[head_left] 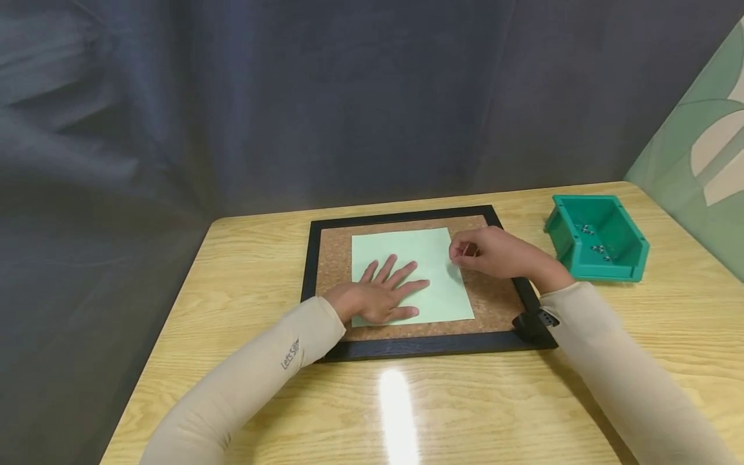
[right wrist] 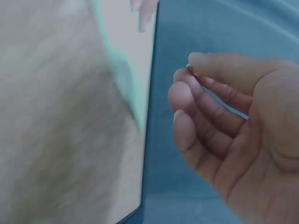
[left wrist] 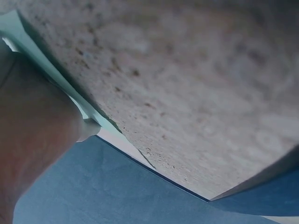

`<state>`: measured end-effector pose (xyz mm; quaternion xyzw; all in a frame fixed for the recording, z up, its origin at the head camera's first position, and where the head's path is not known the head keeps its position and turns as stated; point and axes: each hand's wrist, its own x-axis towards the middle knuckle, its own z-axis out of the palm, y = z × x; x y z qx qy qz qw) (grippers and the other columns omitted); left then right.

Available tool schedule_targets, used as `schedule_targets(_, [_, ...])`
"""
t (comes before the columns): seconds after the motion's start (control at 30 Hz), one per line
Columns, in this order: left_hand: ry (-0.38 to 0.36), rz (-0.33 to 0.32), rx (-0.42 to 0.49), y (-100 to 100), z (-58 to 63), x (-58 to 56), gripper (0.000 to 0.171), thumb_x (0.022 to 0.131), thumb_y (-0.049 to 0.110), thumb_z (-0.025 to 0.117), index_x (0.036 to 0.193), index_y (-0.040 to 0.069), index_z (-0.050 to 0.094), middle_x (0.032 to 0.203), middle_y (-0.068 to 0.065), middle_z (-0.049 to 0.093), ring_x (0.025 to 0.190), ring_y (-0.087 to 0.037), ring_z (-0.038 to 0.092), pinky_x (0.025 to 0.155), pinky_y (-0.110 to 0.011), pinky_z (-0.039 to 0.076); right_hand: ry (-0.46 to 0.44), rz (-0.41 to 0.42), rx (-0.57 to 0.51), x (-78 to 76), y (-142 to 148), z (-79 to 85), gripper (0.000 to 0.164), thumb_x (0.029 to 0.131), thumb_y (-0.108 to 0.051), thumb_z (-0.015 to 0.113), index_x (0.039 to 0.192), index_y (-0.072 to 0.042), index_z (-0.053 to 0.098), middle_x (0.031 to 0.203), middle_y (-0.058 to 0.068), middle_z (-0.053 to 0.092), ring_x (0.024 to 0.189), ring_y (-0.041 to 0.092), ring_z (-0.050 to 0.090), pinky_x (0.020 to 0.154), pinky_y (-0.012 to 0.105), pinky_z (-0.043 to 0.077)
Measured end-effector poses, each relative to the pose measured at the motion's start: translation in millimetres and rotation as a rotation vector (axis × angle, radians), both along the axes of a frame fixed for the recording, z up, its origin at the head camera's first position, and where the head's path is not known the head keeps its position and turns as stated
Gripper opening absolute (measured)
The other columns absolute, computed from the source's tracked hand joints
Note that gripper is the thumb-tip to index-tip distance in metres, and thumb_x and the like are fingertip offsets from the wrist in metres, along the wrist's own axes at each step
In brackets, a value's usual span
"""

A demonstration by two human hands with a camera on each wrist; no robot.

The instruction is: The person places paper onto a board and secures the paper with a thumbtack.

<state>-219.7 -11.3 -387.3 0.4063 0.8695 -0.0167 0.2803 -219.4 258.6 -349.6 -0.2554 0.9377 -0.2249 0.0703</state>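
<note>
A pale green sheet of paper [head_left: 415, 242] lies on a cork board [head_left: 488, 297] with a black frame. My left hand [head_left: 383, 300] rests flat on the sheet's lower left, fingers spread. Near the sheet's right edge, my right hand [head_left: 491, 252] has its thumb and index fingertips together over the board. In the right wrist view a tiny push pin [right wrist: 189, 68] shows between those fingertips, mostly hidden by them. The left wrist view catches the green paper's edge [left wrist: 60, 77] beside the left hand, slightly raised from the cork.
A green open-front bin [head_left: 630, 239] with several small silvery push pins [head_left: 599, 248] stands right of the board. The wooden table [head_left: 244, 271] extends around the board. A dark curtain [head_left: 349, 103] hangs behind, and a patterned green panel [head_left: 692, 148] stands at the right.
</note>
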Motion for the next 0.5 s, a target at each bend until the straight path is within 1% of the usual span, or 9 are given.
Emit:
schedule_targets(0.1, [0.004,0.001,-0.015,1,0.2,-0.2,0.066,0.102,0.064,0.021,0.157,0.045,-0.011,0.163,0.010,-0.031,0.150,-0.025,-0.032,0.123,-0.053,-0.014,-0.030,0.024,-0.047,-5.2,-9,11.1,0.003,0.098,-0.016,0.065,0.098,-0.014,0.067,0.088,-0.001,0.068,0.079,0.014,0.061,0.073,0.031,0.052])
schedule_targets(0.2, [0.004,-0.007,-0.006,0,0.9,0.1,0.066,0.102,0.064,0.022,0.157,0.045,-0.010,0.163,0.010,-0.030,0.150,-0.026,-0.031,0.123,-0.054,-0.013,-0.084,-0.007,-0.124,-13.6,-18,18.1,0.005,0.099,-0.013,0.062,0.101,-0.012,0.066,0.094,0.008,0.069,0.084,0.022,0.063,0.075,0.033,0.052])
schedule_targets(0.3, [0.002,-0.016,0.008,0,1.8,0.5,0.067,0.102,0.064,0.022,0.158,0.044,-0.009,0.164,0.009,-0.029,0.151,-0.027,-0.030,0.123,-0.055,-0.012,-0.155,-0.054,-0.222,-22.7,-27,18.9,0.008,0.100,-0.013,0.060,0.105,-0.009,0.065,0.097,0.015,0.068,0.087,0.032,0.062,0.076,0.038,0.052])
schedule_targets(0.33, [0.003,-0.018,0.010,0,1.8,0.4,0.066,0.102,0.064,0.022,0.158,0.044,-0.009,0.164,0.009,-0.029,0.151,-0.027,-0.030,0.123,-0.055,-0.011,-0.177,-0.073,-0.249,-25.6,-31,18.3,0.009,0.101,-0.014,0.060,0.105,-0.008,0.065,0.096,0.015,0.066,0.087,0.034,0.061,0.075,0.038,0.052])
schedule_targets(0.4, [0.007,-0.017,0.009,0,2.5,1.0,0.066,0.102,0.064,0.022,0.158,0.044,-0.008,0.164,0.009,-0.029,0.151,-0.027,-0.029,0.123,-0.055,-0.011,-0.211,-0.109,-0.285,-30.6,-38,16.3,0.011,0.101,-0.017,0.060,0.106,-0.008,0.064,0.095,0.014,0.064,0.087,0.035,0.058,0.074,0.039,0.050])
schedule_targets(0.5, [0.013,-0.017,0.003,0,3.1,1.5,0.066,0.102,0.064,0.022,0.158,0.044,-0.008,0.164,0.008,-0.029,0.151,-0.027,-0.029,0.123,-0.056,-0.010,-0.235,-0.148,-0.286,-35.2,-48,13.5,0.014,0.101,-0.020,0.060,0.107,-0.009,0.064,0.096,0.015,0.063,0.089,0.033,0.058,0.078,0.042,0.050])
